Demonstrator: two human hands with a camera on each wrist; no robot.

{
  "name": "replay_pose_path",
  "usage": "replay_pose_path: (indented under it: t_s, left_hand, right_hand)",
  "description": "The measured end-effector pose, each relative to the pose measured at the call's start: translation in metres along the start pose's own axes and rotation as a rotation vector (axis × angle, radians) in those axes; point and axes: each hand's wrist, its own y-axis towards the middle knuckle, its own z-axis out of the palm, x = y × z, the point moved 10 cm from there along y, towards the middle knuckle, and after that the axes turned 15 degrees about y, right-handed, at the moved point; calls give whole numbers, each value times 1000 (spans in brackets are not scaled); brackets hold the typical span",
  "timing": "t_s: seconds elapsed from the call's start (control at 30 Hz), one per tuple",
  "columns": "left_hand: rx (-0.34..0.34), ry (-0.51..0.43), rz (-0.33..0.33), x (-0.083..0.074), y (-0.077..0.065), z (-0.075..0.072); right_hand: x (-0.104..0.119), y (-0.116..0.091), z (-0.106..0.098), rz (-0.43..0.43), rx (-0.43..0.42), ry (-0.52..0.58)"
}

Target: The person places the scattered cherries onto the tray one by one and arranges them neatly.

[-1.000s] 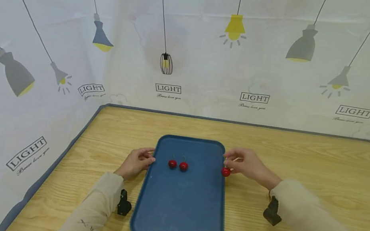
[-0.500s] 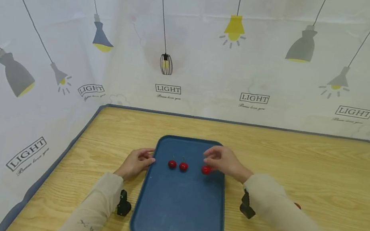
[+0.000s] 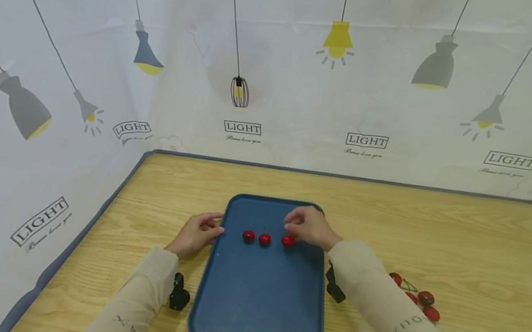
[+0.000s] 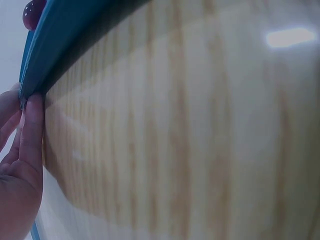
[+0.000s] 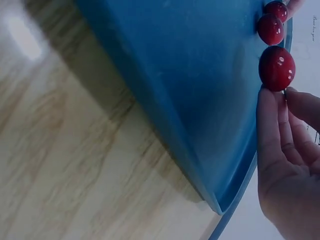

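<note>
My right hand (image 3: 310, 228) is over the blue tray (image 3: 260, 304), pinching a red cherry (image 3: 288, 241) by its stem. In the right wrist view, the held cherry (image 5: 277, 68) hangs at the thumb and fingertips; whether it touches the tray is unclear. To its left, two cherries lie side by side on the tray: a near one (image 3: 265, 239) and a farther one (image 3: 248, 236), stems pointing away. At the tray's left edge, my left hand (image 3: 195, 234) holds the rim; the left wrist view shows its fingers (image 4: 33, 120) against the rim.
Several more cherries (image 3: 425, 298) lie on the wooden table (image 3: 492, 254) to the right, partly hidden by the right sleeve (image 3: 395, 308). A wall cover (image 3: 300, 78) printed with lamps stands behind the table.
My right hand has carried the cherry leftward from the tray's right rim to near the two lying cherries. Cherries on the table have come into view behind the sleeve. The left hand stays put.
</note>
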Motion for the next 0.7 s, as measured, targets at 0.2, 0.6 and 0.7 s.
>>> replay_pose_path:
  t_s: [0.2,0.6,0.7]
  left_hand:
    - [-1,2,-2,0,0,0]
    - [5,-13,2,0,0,1]
    - [4,-13,10,-1,-1,0]
  right_hand:
    - [-8,7,2,38,-8,26]
    - [-17,12,4,98,-36,42]
    - [-19,12,3,110,-44,40]
